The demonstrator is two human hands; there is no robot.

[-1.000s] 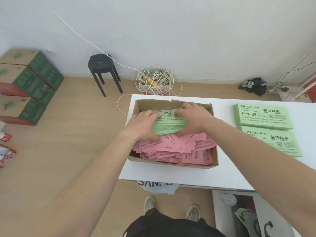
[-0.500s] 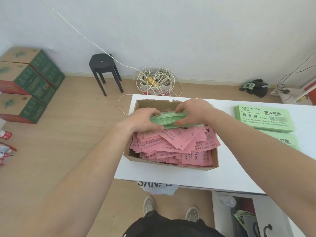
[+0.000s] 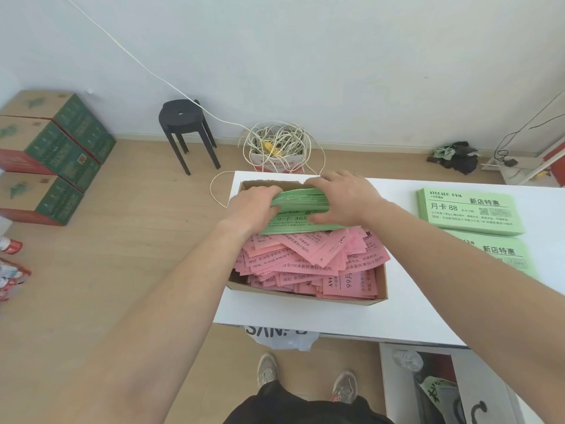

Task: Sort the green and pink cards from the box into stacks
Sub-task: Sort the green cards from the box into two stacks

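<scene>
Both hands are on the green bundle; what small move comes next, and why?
Probably lift the green bundle clear of the box, toward the green stacks at right: the left hand and right hand hold its ends above the pink cards.

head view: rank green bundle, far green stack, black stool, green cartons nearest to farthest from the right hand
1. green bundle, in the right hand's grip
2. far green stack, on the table, right
3. black stool, on the floor, back left
4. green cartons, stacked far left
</scene>
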